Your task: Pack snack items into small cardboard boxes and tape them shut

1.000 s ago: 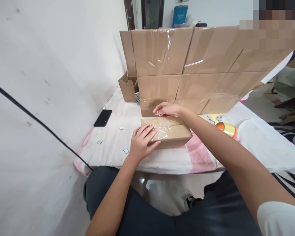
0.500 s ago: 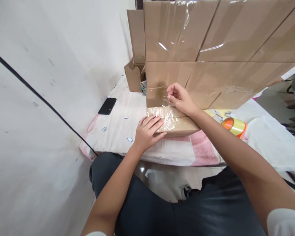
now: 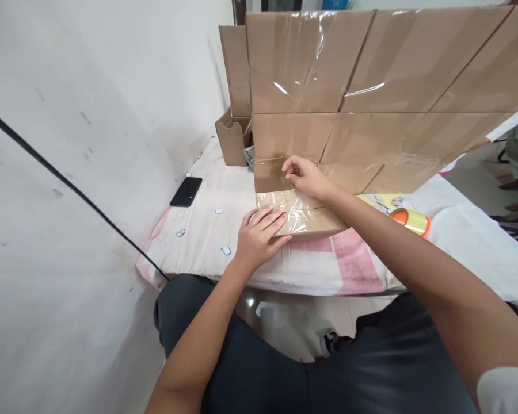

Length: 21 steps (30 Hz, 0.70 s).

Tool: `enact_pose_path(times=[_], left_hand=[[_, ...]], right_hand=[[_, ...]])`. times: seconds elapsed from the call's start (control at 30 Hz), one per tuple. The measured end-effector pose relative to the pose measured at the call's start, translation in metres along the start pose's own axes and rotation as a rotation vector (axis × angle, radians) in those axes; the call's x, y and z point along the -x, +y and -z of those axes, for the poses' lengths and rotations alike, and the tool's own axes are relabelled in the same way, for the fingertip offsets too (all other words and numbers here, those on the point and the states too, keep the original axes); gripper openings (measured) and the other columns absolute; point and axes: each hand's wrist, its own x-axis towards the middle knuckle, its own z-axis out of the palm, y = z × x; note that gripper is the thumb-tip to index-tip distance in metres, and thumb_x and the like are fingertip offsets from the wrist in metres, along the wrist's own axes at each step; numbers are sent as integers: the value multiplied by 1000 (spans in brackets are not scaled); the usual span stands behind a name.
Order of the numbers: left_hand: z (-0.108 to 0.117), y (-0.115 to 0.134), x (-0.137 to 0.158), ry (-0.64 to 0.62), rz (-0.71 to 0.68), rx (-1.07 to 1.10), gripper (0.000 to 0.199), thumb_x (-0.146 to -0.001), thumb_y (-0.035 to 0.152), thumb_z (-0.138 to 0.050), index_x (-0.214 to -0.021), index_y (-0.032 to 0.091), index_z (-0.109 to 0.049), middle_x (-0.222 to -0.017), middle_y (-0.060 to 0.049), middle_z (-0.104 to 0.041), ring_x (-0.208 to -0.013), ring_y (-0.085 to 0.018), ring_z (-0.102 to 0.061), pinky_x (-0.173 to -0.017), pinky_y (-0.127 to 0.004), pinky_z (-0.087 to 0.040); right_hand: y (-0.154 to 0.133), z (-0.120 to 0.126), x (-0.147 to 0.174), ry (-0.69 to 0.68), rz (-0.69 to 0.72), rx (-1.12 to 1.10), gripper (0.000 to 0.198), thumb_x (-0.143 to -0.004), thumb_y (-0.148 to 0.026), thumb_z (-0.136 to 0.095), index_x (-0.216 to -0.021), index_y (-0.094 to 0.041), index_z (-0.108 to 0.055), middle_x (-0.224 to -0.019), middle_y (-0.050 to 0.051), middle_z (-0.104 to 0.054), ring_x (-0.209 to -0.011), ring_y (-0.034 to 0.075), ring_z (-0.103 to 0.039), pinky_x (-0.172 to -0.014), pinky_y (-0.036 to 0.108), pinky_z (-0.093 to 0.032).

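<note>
A small cardboard box (image 3: 313,223) with shiny clear tape (image 3: 300,217) across its top lies at the front of a stack of taped cartons (image 3: 296,135). My left hand (image 3: 262,233) rests flat on the left end of its top, fingers spread and thumb along the front edge. Just above the box's back edge, close to the lowest cartons, my right hand (image 3: 305,175) is closed in a pinch. A thin strip of clear tape shows at those fingertips, its end hard to make out. A yellow and orange tape roll (image 3: 416,222) lies right of my right forearm.
A black phone (image 3: 186,191) and several small white labels (image 3: 226,250) lie on the cloth-covered table (image 3: 235,195) at left. An open carton (image 3: 232,141) stands behind, beside the white wall (image 3: 90,144). At far right, part of a person's white sleeve (image 3: 511,122) shows.
My right hand has shifted slightly left and down along the cartons, still pinched. My left hand stays on the box. The whole view has tilted up slightly.
</note>
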Motion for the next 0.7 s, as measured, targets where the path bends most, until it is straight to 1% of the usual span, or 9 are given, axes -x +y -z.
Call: enact_pose_path(times=[0.13, 0.17, 0.23, 0.33, 0.4, 0.47, 0.53, 0.63, 0.7], left_hand=[[0, -1, -1, -2, 2, 7, 39, -93, 45, -66, -126, 25, -68, -129, -5, -72, -130, -26, -61, -107, -46, -41], [-1, -2, -1, 3, 1, 8, 38, -93, 44, -67, -126, 25, -68, -129, -6, -72, -129, -26, -61, -107, -46, -42], [-1, -2, -2, 14, 1, 11, 38, -93, 43, -67, -126, 25, -68, -128, -6, -73, -129, -27, -61, -107, -46, -43], [-1, -1, -3, 32, 15, 37, 40, -92, 42, -67, -128, 23, -66, -127, -8, -73, -127, -27, -62, -107, -45, -43], [0, 0, -2, 32, 44, 52, 48, -91, 44, -68, -133, 21, -62, -128, -10, -72, -127, -27, -62, -108, -44, -43], [2, 0, -1, 5, 46, 38, 54, -92, 46, -67, -138, 21, -58, -129, -11, -71, -127, -27, -62, -106, -42, -42], [4, 0, 0, -38, 11, -2, 52, -94, 45, -65, -141, 24, -57, -131, -10, -70, -129, -26, -60, -104, -41, -41], [9, -2, -1, -89, -33, -56, 45, -97, 40, -61, -140, 26, -57, -133, -8, -70, -132, -26, -58, -103, -42, -36], [13, -2, -6, -128, -38, -84, 47, -98, 40, -60, -142, 24, -55, -131, -9, -71, -131, -27, -59, -104, -44, -33]], right_hand=[[-3, 2, -17, -294, -285, 151, 20, -72, -4, -67, -84, -20, -65, -67, -2, -60, -55, 11, -48, -54, 25, -38], [-4, 3, -20, -325, -324, 190, 19, -71, -5, -69, -83, -20, -67, -66, -2, -61, -54, 12, -49, -54, 26, -38], [-5, 4, -23, -302, -349, 252, 16, -68, -8, -73, -79, -20, -69, -66, 0, -65, -54, 13, -52, -55, 27, -40], [-8, 6, -16, -173, -273, 281, 10, -70, -15, -74, -79, -19, -69, -77, 3, -70, -66, 16, -59, -64, 27, -44], [-10, 10, -3, -134, -110, 250, 9, -79, -25, -68, -84, -18, -71, -86, 4, -72, -77, 16, -61, -71, 27, -45], [-14, 15, 15, -191, 53, 231, 21, -86, -35, -61, -88, -18, -73, -87, 3, -72, -81, 17, -62, -74, 27, -44], [-17, 20, 31, -258, 75, 284, 32, -88, -44, -57, -84, -18, -74, -78, 2, -71, -75, 17, -61, -68, 28, -42], [-24, 25, 41, -248, -145, 422, 47, -86, -60, -59, -69, -18, -71, -65, 3, -65, -65, 17, -57, -59, 29, -35], [-28, 23, 40, -239, -280, 466, 50, -82, -64, -64, -63, -17, -69, -64, 6, -65, -64, 19, -58, -56, 30, -35]])
